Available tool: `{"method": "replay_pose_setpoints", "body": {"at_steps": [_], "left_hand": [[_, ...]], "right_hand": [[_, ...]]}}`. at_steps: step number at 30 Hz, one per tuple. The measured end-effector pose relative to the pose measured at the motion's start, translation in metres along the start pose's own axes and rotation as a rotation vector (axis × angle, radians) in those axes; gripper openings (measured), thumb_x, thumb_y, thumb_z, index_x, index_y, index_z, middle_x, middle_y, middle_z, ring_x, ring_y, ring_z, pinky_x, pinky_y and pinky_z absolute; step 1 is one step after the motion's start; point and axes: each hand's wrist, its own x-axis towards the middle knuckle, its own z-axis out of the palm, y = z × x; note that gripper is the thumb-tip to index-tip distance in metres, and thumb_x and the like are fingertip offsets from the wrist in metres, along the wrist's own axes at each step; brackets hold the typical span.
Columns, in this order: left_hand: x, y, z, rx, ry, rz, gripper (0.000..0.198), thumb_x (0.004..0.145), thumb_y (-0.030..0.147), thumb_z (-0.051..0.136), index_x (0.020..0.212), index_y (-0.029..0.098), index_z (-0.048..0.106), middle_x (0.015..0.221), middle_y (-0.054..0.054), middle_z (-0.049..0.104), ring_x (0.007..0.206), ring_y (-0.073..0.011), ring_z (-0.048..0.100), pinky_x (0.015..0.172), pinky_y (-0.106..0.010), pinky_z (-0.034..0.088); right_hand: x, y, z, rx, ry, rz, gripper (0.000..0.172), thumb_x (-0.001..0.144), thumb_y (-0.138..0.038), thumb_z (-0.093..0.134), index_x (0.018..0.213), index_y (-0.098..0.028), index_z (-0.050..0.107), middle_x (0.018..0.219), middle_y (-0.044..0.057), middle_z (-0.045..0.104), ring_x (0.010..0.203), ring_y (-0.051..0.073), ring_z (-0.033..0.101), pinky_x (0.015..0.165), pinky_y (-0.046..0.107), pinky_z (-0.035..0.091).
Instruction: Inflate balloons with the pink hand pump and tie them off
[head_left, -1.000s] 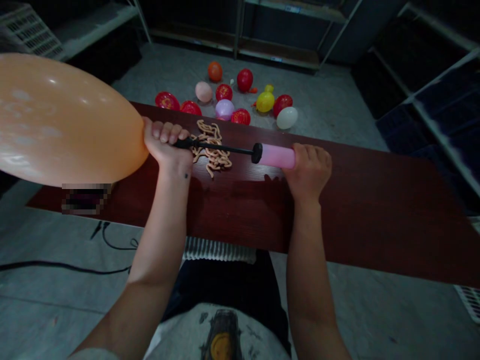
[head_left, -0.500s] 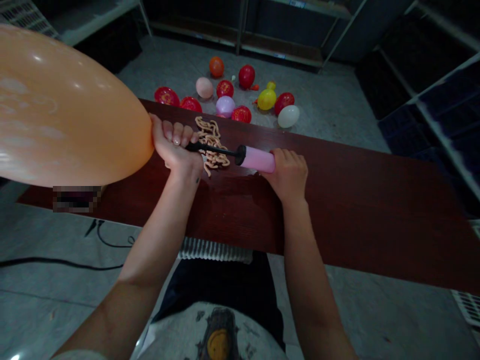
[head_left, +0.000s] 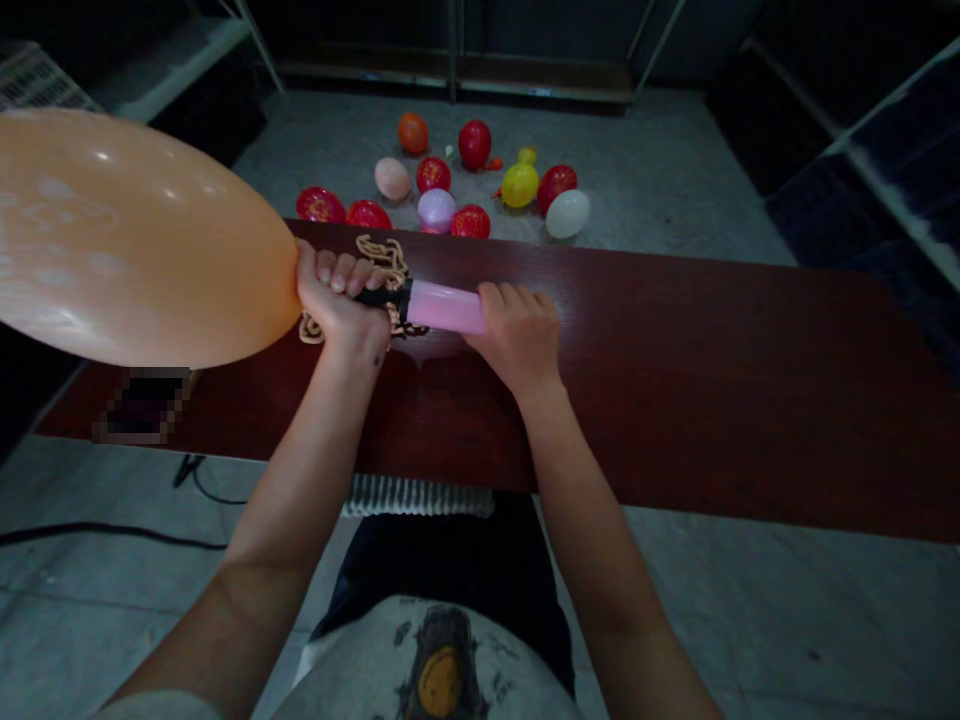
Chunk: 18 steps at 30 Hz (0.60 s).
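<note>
Fingers [head_left: 345, 272] of the left hand [head_left: 335, 300] were closed around the black end of the pink pump [head_left: 448, 306], and the right hand [head_left: 520, 337] was wrapped around its barrel. The pump was above the bench [head_left: 720, 400], toward its far edge, with almost no rod showing. From the left hand, the orange balloon [head_left: 150, 240] stretched toward the left end. For a good stroke, in my judgement, both hands needed to stay in one line, while the left one pinched the balloon firmly at its neck. This neck was hidden by the hand, so I could not tell its fit. The balloon was cut off at the left. Tan strands [head_left: 384, 252] near the far edge were partly covered; near the front left corner, one thing [head_left: 146, 405] was too pixelated to name.
</note>
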Motion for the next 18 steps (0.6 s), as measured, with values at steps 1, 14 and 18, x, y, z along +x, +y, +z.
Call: {"method": "replay_pose_setpoints", "body": {"at_steps": [1, 14, 18], "left_hand": [[0.002, 0.001, 0.0, -0.027, 0.006, -0.005, 0.056, 0.105, 0.044, 0.039, 0.057, 0.021, 0.024, 0.045, 0.004, 0.02, 0.039, -0.0129, 0.03, 0.048, -0.03, 0.028], [-0.008, 0.037, 0.017, -0.338, 0.153, 0.005, 0.048, 0.112, 0.033, 0.034, 0.068, 0.021, 0.017, 0.051, 0.007, 0.012, 0.042, -0.0101, 0.014, 0.051, -0.027, 0.015], [0.002, 0.045, 0.002, -0.295, 0.152, 0.02, 0.047, 0.112, 0.032, 0.03, 0.069, 0.02, 0.015, 0.052, 0.005, 0.011, 0.042, -0.0114, 0.016, 0.052, -0.029, 0.016]], "right_hand": [[0.0, 0.0, 0.0, 0.0, 0.007, 0.001, 0.023, 0.096, -0.034, 0.052, 0.108, -0.017, 0.062, 0.098, 0.012, 0.07, 0.094, 0.028, 0.059, 0.079, 0.037, 0.034], [-0.005, 0.037, 0.007, -0.138, 0.074, 0.118, 0.027, 0.094, -0.031, 0.053, 0.115, -0.018, 0.063, 0.103, 0.013, 0.069, 0.098, 0.03, 0.058, 0.087, 0.042, 0.037], [-0.009, 0.05, 0.008, -0.189, 0.113, 0.163, 0.029, 0.092, -0.032, 0.055, 0.116, -0.017, 0.064, 0.105, 0.014, 0.068, 0.099, 0.031, 0.057, 0.088, 0.044, 0.038]]}}
